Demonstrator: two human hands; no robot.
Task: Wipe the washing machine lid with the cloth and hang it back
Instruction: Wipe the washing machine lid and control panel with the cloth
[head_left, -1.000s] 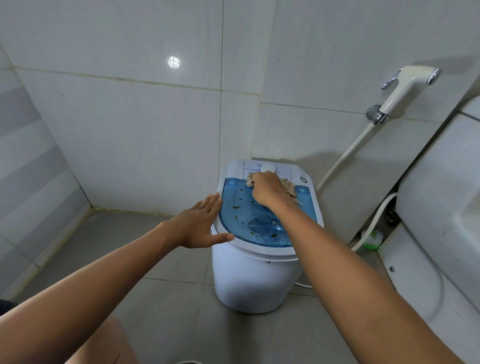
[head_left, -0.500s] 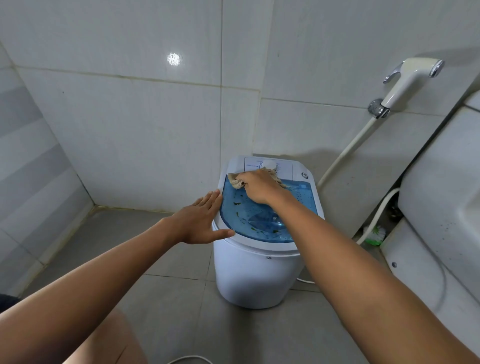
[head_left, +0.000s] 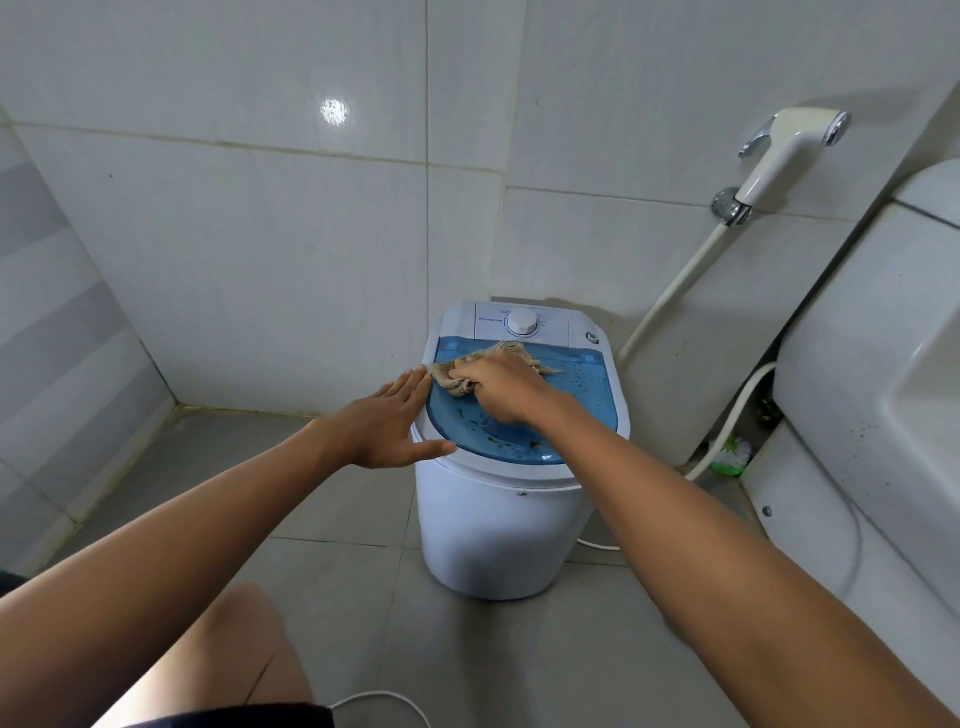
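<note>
right hand (head_left: 501, 387) fingers clamped on cloth (head_left: 457, 378) atop blue lid (head_left: 582, 395); left hand (head_left: 387, 428) fingers straight, together.

Both forearms are bare from the near edge of the view right out to the hands, with no sleeve showing on either. The left hand (head_left: 387, 423) and the right hand (head_left: 501, 387) carry no glove, ring, watch or band that can be made out. A bare knee (head_left: 234, 644) shows at the near edge, uncovered on its upper side. Just behind it, a strip of dark garment (head_left: 228, 719) runs along the bottom of the frame, and a small dark patch sits at the near left edge.
</note>
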